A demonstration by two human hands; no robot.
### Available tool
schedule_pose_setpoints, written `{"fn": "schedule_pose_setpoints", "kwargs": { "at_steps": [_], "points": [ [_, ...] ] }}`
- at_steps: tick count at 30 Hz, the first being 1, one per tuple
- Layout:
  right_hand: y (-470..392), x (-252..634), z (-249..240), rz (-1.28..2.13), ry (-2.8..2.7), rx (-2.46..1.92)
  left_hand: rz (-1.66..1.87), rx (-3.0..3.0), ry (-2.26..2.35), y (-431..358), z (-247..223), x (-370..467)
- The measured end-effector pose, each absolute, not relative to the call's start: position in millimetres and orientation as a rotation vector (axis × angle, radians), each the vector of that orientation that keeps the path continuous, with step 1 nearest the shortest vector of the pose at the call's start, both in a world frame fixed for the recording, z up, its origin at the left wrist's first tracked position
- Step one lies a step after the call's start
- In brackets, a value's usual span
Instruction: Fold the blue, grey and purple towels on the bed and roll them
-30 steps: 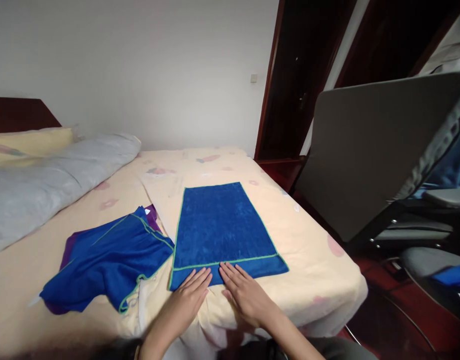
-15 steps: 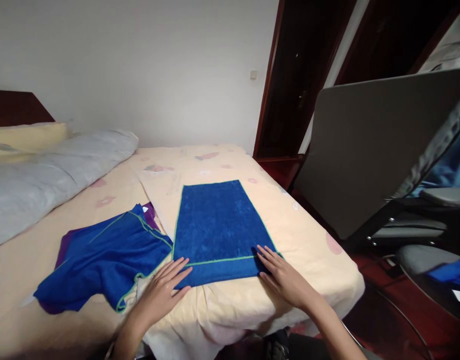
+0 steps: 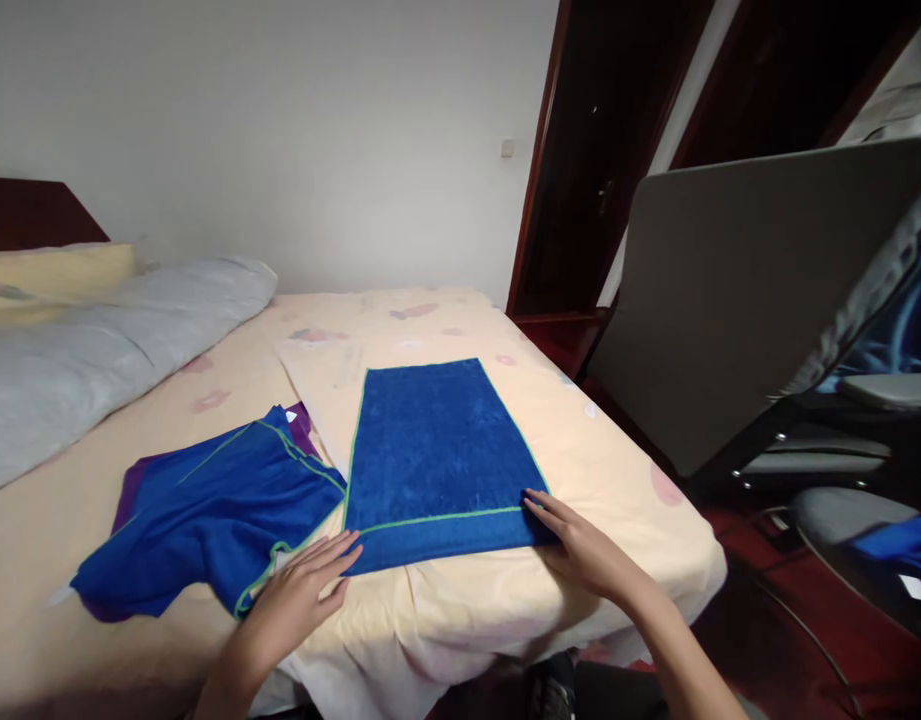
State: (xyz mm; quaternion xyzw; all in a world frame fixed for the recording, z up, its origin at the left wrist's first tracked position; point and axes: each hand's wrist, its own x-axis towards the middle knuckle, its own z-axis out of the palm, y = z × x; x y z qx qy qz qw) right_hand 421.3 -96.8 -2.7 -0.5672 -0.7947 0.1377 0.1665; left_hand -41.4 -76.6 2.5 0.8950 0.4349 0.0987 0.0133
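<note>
A blue towel (image 3: 437, 440) with green edging lies flat on the bed, its near edge folded over in a narrow strip. My left hand (image 3: 302, 590) is open at the towel's near left corner, fingers stretched out and fingertips at the fold. Over at the near right corner, my right hand (image 3: 584, 545) rests its extended fingers on the folded strip; its thumb is mostly hidden. Left of the towel is a rumpled blue cloth (image 3: 212, 510) with green edging, close to my left hand. A purple cloth (image 3: 301, 428) shows from beneath it.
The bed (image 3: 617, 480) has a pale yellow patterned sheet. A long grey pillow or roll (image 3: 122, 340) and a yellow pillow (image 3: 62, 268) lie at the left. To the right stand a large grey panel (image 3: 752, 300) and a chair seat (image 3: 842, 530) bearing blue fabric (image 3: 902, 550).
My left hand has slid left and slightly down, toward the towel's corner. My right hand has shifted a little right to the outer corner. The towel stays in place.
</note>
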Motion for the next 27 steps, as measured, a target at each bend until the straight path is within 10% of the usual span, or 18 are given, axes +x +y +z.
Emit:
{"fn": "schedule_pose_setpoints", "kwargs": {
  "at_steps": [27],
  "points": [
    [-35.6,442.5,2.4,0.611,-1.613,-1.95,0.702,1.985,1.929,-27.3,11.3,-6.8]
  ]
}}
